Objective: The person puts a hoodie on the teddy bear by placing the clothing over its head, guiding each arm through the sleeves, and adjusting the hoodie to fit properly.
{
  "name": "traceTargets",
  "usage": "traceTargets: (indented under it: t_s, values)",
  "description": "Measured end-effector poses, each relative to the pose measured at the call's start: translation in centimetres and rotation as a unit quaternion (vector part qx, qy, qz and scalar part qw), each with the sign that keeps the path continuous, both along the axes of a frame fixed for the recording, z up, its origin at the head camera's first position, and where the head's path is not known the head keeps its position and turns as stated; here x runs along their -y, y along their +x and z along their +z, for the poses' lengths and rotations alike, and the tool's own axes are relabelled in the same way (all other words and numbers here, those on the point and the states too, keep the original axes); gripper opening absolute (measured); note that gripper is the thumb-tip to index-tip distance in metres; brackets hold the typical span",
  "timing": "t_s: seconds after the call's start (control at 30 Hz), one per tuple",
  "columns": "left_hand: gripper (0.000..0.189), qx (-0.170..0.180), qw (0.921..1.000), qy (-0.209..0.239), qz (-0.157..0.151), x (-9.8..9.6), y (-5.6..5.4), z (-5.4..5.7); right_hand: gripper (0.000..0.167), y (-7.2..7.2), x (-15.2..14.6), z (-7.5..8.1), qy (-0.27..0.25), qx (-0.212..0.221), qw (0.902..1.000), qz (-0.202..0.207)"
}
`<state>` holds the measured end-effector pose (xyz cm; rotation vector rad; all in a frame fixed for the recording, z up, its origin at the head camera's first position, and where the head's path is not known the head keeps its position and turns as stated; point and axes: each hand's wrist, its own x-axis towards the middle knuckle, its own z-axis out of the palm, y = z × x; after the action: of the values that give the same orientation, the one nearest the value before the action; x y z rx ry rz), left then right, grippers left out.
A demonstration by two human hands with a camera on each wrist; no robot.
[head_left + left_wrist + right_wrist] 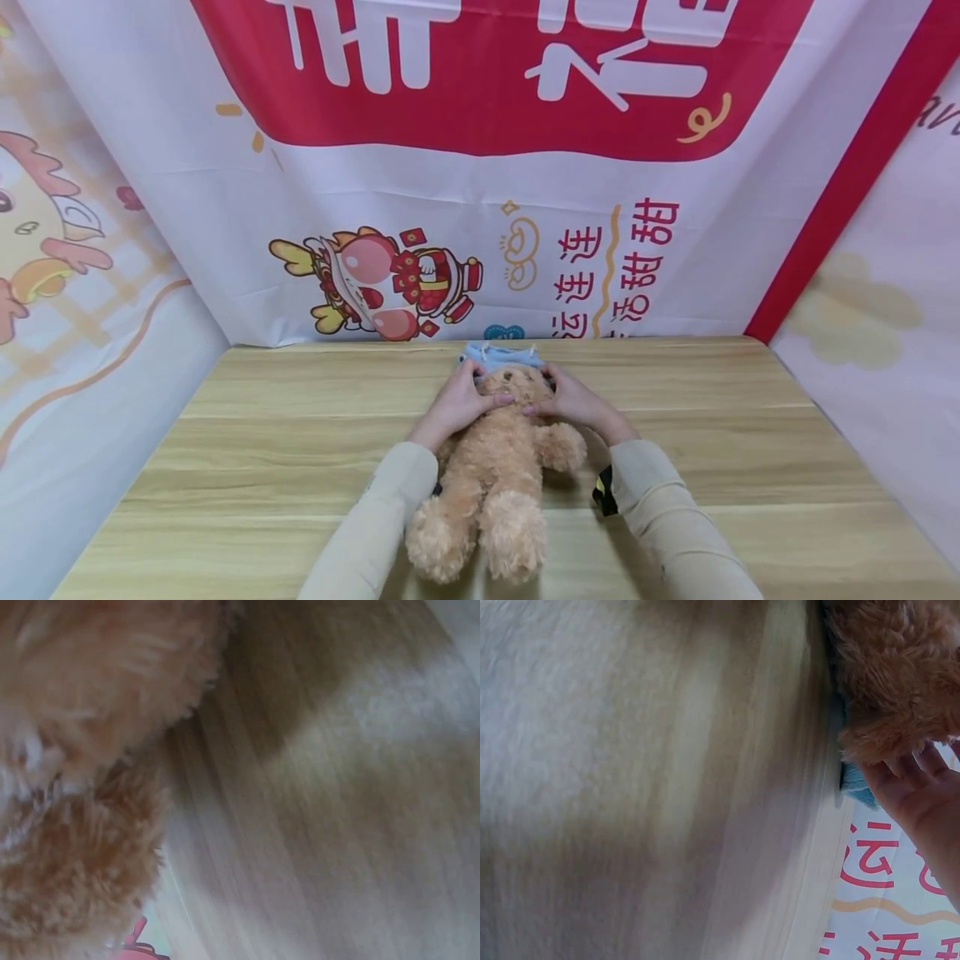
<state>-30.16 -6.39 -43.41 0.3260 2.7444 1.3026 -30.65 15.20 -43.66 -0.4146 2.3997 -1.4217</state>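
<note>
A fluffy light-brown teddy bear [498,450] lies on its back on the wooden table [300,450], legs toward me and head at the far side. My left hand [463,400] grips the left side of its head, thumb across the chin. On the other side my right hand [573,400] holds the head in the same way, the two thumbs close together. Past the bear's head lies a light blue cloth piece [498,356] with white cords; the head hides part of it. Brown fur [82,847] fills the left side of the left wrist view.
A white and red printed cloth [420,183] hangs behind the table's far edge. Printed sheets [82,275] also stand at the left and right sides. A black and yellow band [604,492] shows at my right sleeve.
</note>
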Motion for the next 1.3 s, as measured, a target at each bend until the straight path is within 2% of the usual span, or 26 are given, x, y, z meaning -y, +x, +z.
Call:
traceTargets:
  t_s: [0.17, 0.33, 0.5, 0.6, 0.8, 0.93, 1.03, 1.17, 1.3]
  values:
    - [0.052, -0.021, 0.9997, 0.008, 0.0, -0.2, 0.2, 0.0, 0.052, -0.2, 0.1, -0.3, 0.011, -0.033, 0.9994, -0.007]
    - [0.053, -0.033, 0.9992, 0.022, 0.001, -0.2, 0.1, 0.0, 0.044, -0.2, 0.5, -0.4, 0.0, -0.067, 0.9976, -0.017]
    - [0.043, -0.06, 0.998, 0.021, 0.001, -0.2, 0.2, -0.1, 0.036, -0.2, 0.9, -0.4, -0.004, -0.102, 0.9945, -0.021]
    - [0.038, -0.084, 0.9964, 0.011, 0.003, -0.2, 0.4, -0.2, 0.038, -0.2, 0.6, -0.2, -0.009, -0.096, 0.9953, -0.006]
    - [0.034, -0.133, 0.9904, -0.028, 0.024, -0.6, 0.9, 0.1, 0.052, -0.1, -0.9, 0.0, -0.038, -0.038, 0.9968, 0.059]
    - [0.033, -0.125, 0.9908, -0.037, 0.035, -0.6, 1.0, 0.0, 0.054, -0.1, -1.2, -0.4, -0.039, -0.05, 0.9949, 0.078]
    - [0.035, -0.106, 0.9927, -0.038, 0.042, -0.5, 1.0, -0.2, 0.045, 0.0, -1.1, -0.5, -0.015, -0.094, 0.9936, 0.062]
    - [0.04, -0.089, 0.9942, -0.034, 0.05, -0.2, 0.9, -0.6, 0.03, 0.1, -0.7, -0.3, 0.025, -0.161, 0.986, 0.033]
    - [0.043, -0.09, 0.9943, -0.025, 0.05, 0.0, 0.7, -0.8, 0.029, 0.2, -0.3, 0.0, 0.048, -0.19, 0.9805, 0.015]
